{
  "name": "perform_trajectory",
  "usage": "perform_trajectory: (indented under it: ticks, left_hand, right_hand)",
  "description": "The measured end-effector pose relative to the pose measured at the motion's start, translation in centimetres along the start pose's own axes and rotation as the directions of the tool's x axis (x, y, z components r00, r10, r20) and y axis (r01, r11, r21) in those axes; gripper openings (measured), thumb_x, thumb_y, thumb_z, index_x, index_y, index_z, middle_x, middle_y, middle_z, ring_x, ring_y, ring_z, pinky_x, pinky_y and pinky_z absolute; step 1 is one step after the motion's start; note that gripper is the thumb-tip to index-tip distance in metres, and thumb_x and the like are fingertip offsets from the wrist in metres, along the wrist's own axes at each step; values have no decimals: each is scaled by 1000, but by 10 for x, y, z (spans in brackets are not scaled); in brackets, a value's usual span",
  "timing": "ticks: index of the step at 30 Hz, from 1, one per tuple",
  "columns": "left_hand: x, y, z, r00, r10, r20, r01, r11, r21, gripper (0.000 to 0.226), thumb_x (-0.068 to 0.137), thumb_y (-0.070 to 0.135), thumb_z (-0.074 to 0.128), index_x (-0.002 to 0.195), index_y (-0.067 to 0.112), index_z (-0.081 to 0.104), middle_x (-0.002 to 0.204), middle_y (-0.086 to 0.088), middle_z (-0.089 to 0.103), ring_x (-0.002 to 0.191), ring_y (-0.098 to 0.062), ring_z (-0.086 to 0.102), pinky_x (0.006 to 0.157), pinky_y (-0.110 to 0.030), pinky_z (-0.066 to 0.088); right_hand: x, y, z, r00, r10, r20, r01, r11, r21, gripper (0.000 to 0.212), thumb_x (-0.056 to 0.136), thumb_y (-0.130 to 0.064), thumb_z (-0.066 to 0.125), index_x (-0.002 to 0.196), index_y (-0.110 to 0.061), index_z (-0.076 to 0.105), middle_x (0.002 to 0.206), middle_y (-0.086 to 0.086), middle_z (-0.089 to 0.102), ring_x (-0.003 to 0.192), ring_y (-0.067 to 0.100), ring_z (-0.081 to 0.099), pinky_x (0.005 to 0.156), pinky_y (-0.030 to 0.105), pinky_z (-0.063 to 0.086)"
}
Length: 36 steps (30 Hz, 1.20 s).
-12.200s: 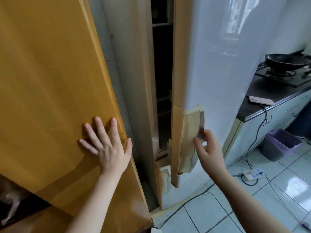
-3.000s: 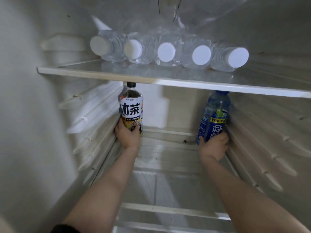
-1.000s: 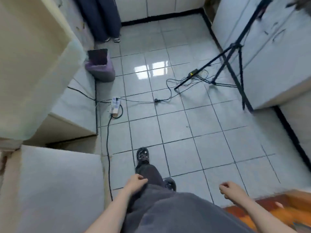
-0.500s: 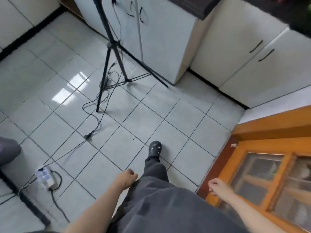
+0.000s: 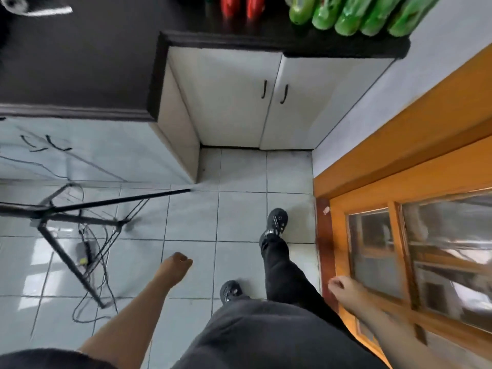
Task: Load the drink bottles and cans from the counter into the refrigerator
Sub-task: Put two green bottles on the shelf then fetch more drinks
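Several green drink bottles (image 5: 354,14) stand in a row on the black counter (image 5: 266,39) at the top right. Two red cans or bottles (image 5: 241,6) stand to their left, cut off by the frame's top edge. My left hand (image 5: 177,263) hangs over the floor tiles with loosely curled fingers and holds nothing. My right hand (image 5: 343,288) hangs low on the right, in front of the wooden door, loosely curled and empty. Both hands are far below the counter. The refrigerator is out of view.
White cabinet doors (image 5: 239,97) sit under the counter. A black tripod (image 5: 66,217) with tangled cables stands on the tiles at left. An orange wooden door with glass panes (image 5: 415,235) fills the right side. My legs and black shoes (image 5: 275,222) step across the floor.
The view has swung round from the floor toward the counter, and the bottles on it have come into sight. Both hands stay empty at my sides.
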<state>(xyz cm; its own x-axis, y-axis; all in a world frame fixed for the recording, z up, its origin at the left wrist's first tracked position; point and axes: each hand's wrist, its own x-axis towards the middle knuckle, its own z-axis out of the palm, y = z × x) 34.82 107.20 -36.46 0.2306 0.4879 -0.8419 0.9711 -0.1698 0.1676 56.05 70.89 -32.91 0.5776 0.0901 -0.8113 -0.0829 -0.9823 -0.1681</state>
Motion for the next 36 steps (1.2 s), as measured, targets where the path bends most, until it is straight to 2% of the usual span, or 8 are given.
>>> perform_trajectory:
  ticks: [10, 15, 21, 25, 28, 31, 34, 36]
  left_hand:
    - [33, 200, -41, 963, 93, 252, -146, 969, 199, 25, 90, 35, 50, 76, 15, 55, 113, -18, 66, 100, -28, 61, 84, -31, 46]
    - [52, 305, -97, 962, 264, 64, -269, 958, 102, 36, 93, 36, 48, 123, 19, 55, 123, -2, 61, 111, -20, 56, 86, -25, 42]
    - [90, 367, -154, 928, 367, 64, -370, 928, 43, 35, 94, 32, 50, 125, 18, 56, 121, 1, 62, 100, -11, 55, 77, -18, 37]
    - [99, 406, -199, 901, 433, 5, -433, 900, 56, 32, 94, 29, 49, 123, 19, 58, 119, 0, 64, 107, -18, 59, 87, -24, 45]
    - [98, 459, -240, 739, 663, -122, -657, 749, 85, 24, 94, 24, 52, 116, 21, 62, 112, 5, 65, 101, -14, 62, 87, -27, 48]
    - [78, 526, -272, 386, 835, -393, -902, 431, 30, 17, 92, 10, 56, 107, 12, 63, 102, 4, 62, 93, -12, 59, 81, -28, 47]
    - [58, 580, -296, 77, 817, -572, -977, 177, 122, 23, 87, 7, 57, 109, 3, 60, 109, -4, 60, 103, -17, 54, 87, -29, 45]
    - [53, 608, -307, -19, 790, -613, -978, 113, 176, 30, 88, 13, 57, 115, 0, 56, 118, -10, 56, 113, -20, 50, 97, -29, 40]
  right_hand:
    - [119, -102, -152, 997, -74, 30, 74, 997, -5, 12, 91, -28, 53, 99, -22, 60, 101, -3, 61, 98, 18, 57, 78, 24, 41]
    - [166, -166, -227, 992, -125, -14, 126, 992, 30, 10, 93, -31, 53, 93, -21, 56, 95, -4, 55, 95, 19, 55, 77, 28, 41]
    - [190, -247, -251, 987, -158, -35, 160, 985, 64, 18, 91, -13, 48, 83, -4, 61, 91, 23, 64, 73, 20, 56, 66, 34, 43]
    - [186, -303, -258, 984, -151, -97, 168, 966, 198, 15, 94, -18, 49, 91, -16, 63, 93, 10, 66, 86, 25, 60, 80, 34, 47]
    - [178, -349, -270, 957, -190, -221, 251, 923, 292, 13, 93, -16, 50, 91, -19, 62, 91, 2, 64, 84, 21, 58, 77, 30, 44]
    - [166, -391, -306, 891, -184, -415, 360, 843, 399, 12, 93, -16, 54, 99, -21, 64, 93, -1, 66, 86, 13, 60, 78, 26, 45]
    - [147, -424, -349, 732, -156, -663, 559, 694, 453, 13, 91, -11, 58, 96, -22, 63, 88, -12, 65, 84, -4, 58, 73, 10, 44]
    - [136, -440, -382, 595, -174, -785, 669, 648, 363, 16, 91, -8, 56, 101, -20, 61, 93, -13, 63, 89, -5, 57, 74, 8, 43]
